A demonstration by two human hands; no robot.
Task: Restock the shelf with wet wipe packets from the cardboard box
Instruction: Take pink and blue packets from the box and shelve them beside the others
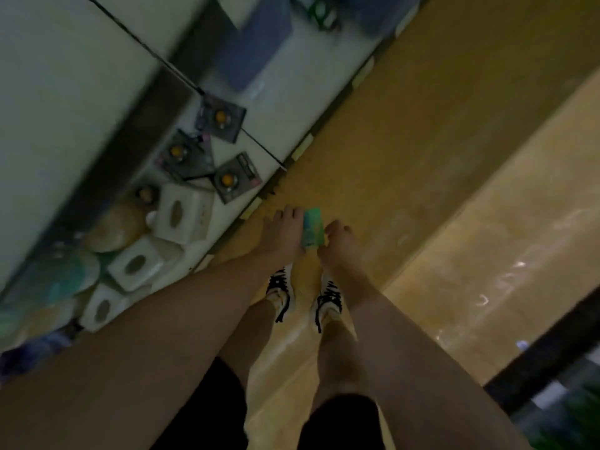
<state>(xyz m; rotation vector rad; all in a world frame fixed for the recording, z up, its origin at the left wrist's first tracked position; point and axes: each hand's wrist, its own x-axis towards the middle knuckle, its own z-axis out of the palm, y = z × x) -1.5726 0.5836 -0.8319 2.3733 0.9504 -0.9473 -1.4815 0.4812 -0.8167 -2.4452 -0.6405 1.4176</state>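
The chief risk observed was a drop: the packet [312, 231] was held out over the bare floor [422, 157], clear of the shelf [285, 125], with nothing beneath it but the person's shoes [281, 289]. The left hand [281, 237] lay along its left side and the right hand [337, 243] against its right, so it appeared squeezed between the two rather than wrapped by either; any easing of that pressure would likely let it slide out. The left fingers [289, 212] looked slightly spread at the top of the packet, while the right fingers seemed curled, though motion blur prevented a firm reading of either grip. A second risk was misplacement, since the shelf just to the left already carried crowded white tissue boxes [181, 216] and flat carded goods [220, 116], and a hasty push could dislodge them. The packet itself appeared small, flat and rectangular, green and teal in colour, standing roughly on end; its print could not be read. The cardboard box was not in view.
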